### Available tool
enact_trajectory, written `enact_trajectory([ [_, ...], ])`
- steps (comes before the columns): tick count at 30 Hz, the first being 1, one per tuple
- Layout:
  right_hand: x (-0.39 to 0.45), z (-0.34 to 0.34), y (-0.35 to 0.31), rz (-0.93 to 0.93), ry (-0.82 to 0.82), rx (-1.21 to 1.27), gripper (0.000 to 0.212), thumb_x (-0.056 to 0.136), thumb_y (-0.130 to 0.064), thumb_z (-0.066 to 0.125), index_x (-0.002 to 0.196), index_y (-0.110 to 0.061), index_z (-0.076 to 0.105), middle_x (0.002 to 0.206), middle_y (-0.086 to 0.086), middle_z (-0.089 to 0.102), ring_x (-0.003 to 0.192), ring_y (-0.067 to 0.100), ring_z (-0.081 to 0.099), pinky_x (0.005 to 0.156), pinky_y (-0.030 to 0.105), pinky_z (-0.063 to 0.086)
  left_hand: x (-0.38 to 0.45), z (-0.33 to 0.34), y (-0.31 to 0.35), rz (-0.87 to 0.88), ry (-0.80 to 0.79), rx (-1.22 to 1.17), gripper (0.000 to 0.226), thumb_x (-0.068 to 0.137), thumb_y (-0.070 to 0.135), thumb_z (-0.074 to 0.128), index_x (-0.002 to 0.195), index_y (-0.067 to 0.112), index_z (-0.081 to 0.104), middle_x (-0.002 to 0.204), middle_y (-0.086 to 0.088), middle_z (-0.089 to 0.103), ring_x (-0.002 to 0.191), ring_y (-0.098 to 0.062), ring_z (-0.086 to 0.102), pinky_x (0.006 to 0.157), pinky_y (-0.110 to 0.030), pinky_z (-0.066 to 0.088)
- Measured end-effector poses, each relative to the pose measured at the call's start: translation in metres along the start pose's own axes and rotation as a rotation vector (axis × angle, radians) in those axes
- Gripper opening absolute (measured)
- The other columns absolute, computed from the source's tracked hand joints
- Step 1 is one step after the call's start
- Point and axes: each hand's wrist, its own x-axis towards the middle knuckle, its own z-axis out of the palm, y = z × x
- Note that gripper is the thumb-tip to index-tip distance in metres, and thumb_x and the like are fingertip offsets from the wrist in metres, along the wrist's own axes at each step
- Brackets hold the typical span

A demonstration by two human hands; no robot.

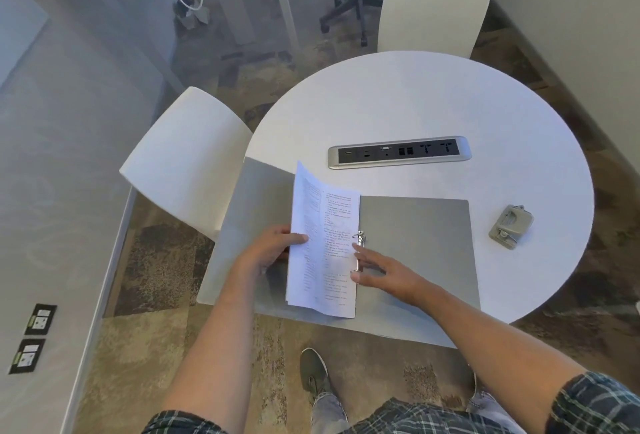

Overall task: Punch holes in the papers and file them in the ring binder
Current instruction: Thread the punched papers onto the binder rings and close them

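Printed text on the papers (325, 243) too small to read; left hand (270, 250) fingers hidden beneath the sheets; ring binder (415, 246) partly covered by papers and forearms; far chair (436, 4) cut by table (433, 104) edge

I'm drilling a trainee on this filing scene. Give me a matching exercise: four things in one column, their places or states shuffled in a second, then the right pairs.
Things:
1. papers
2. hole punch
3. ring binder
4. power strip

States:
A. set into the table's middle
B. lying open and flat
C. held at one edge by the left hand
D. alone near the table's right edge

Pairs: 1-C, 2-D, 3-B, 4-A
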Motion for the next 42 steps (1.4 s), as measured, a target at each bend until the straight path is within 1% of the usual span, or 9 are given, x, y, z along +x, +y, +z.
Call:
enact_trajectory([
  [6, -0.010, -0.012, -0.022, -0.068, 0.232, 0.385, 0.071, 0.073, -0.068, 0.069, 0.134, -0.033, 0.061, 0.129, -0.003, 0.073, 0.109, 0.012, 0.074, 0.098, 0.044, 0.052, -0.008, 0.068, 0.038, 0.204, -0.174, 0.030, 0.043, 0.065, 0.026, 0.073, 0.105, 0.010, 0.073, 0.102, -0.006, 0.076, 0.091, -0.016, 0.071, 0.084, -0.027, 0.058],
  [10, -0.022, -0.027, -0.013, -0.050, 0.261, 0.736, 0.100, 0.067, -0.087, 0.063, 0.146, -0.026, 0.054, 0.136, 0.009, 0.068, 0.116, 0.035, 0.070, 0.098, 0.056, 0.055, -0.006, 0.115, 0.033, 0.227, -0.360, 0.138, 0.051, 0.070, 0.048, 0.068, 0.103, 0.010, 0.072, 0.107, 0.003, 0.069, 0.104, -0.018, 0.061, 0.090, -0.036, 0.043],
  [15, -0.046, -0.049, -0.003, -0.052, 0.360, 0.943, 0.059, 0.101, -0.062, 0.038, 0.133, -0.021, 0.064, 0.126, 0.012, 0.074, 0.111, 0.034, 0.072, 0.097, 0.053, 0.056, 0.003, 0.137, 0.009, 0.205, -0.128, 0.214, 0.029, 0.086, 0.046, 0.072, 0.092, 0.017, 0.071, 0.102, 0.008, 0.074, 0.100, -0.013, 0.067, 0.090, -0.037, 0.051],
  [18, -0.046, -0.064, 0.016, 0.109, 0.655, 0.581, 0.038, 0.096, -0.038, 0.071, 0.122, -0.010, 0.071, 0.107, 0.008, 0.079, 0.095, 0.030, 0.077, 0.092, 0.051, 0.060, 0.009, 0.134, -0.008, 0.207, 0.132, 0.285, 0.019, 0.092, 0.038, 0.069, 0.090, 0.019, 0.068, 0.096, 0.006, 0.071, 0.091, -0.011, 0.066, 0.075, -0.027, 0.051],
  [22, -0.047, -0.072, 0.028, 0.251, 0.845, 0.239, 0.021, 0.094, -0.028, 0.072, 0.107, -0.011, 0.073, 0.102, 0.006, 0.077, 0.088, 0.026, 0.074, 0.084, 0.046, 0.062, 0.015, 0.126, -0.025, 0.111, 0.261, 0.386, 0.013, 0.092, 0.029, 0.068, 0.096, 0.017, 0.064, 0.090, 0.004, 0.066, 0.082, -0.013, 0.063, 0.062, -0.021, 0.047],
  [27, -0.043, -0.075, 0.027, 0.346, 0.915, -0.072, 0.027, 0.096, -0.028, 0.066, 0.117, -0.011, 0.064, 0.111, 0.009, 0.072, 0.092, 0.028, 0.067, 0.079, 0.038, 0.056, 0.019, 0.126, -0.040, 0.066, 0.286, 0.414, 0.015, 0.092, 0.026, 0.065, 0.103, 0.017, 0.062, 0.092, 0.006, 0.067, 0.090, -0.015, 0.065, 0.068, -0.025, 0.051],
  [31, -0.039, -0.059, 0.022, 0.266, 0.966, -0.545, 0.065, 0.086, -0.025, 0.076, 0.143, -0.016, 0.046, 0.138, 0.011, 0.055, 0.123, 0.033, 0.056, 0.101, 0.047, 0.048, 0.025, 0.137, -0.041, 0.049, 0.325, 0.483, 0.014, 0.092, 0.029, 0.065, 0.101, 0.019, 0.062, 0.093, 0.005, 0.067, 0.089, -0.017, 0.065, 0.071, -0.030, 0.053],
  [37, -0.025, -0.024, 0.008, -0.068, 0.328, -0.890, 0.056, 0.100, -0.034, 0.059, 0.154, -0.038, 0.044, 0.166, -0.012, 0.034, 0.151, 0.016, 0.035, 0.123, 0.044, 0.026, 0.033, 0.149, -0.038, -0.007, 0.414, 0.508, 0.010, 0.092, 0.025, 0.063, 0.094, 0.015, 0.063, 0.092, 0.000, 0.069, 0.086, -0.022, 0.065, 0.069, -0.034, 0.053],
  [42, -0.024, -0.012, 0.014, 0.031, 0.204, -1.082, 0.059, 0.104, -0.037, 0.051, 0.160, -0.041, 0.030, 0.173, -0.009, 0.014, 0.157, 0.018, 0.021, 0.122, 0.047, 0.026, 0.038, 0.153, -0.030, -0.073, 0.450, 0.455, 0.026, 0.082, 0.022, 0.075, 0.064, 0.015, 0.058, 0.058, 0.003, 0.055, 0.057, -0.021, 0.054, 0.051, -0.025, 0.039],
])
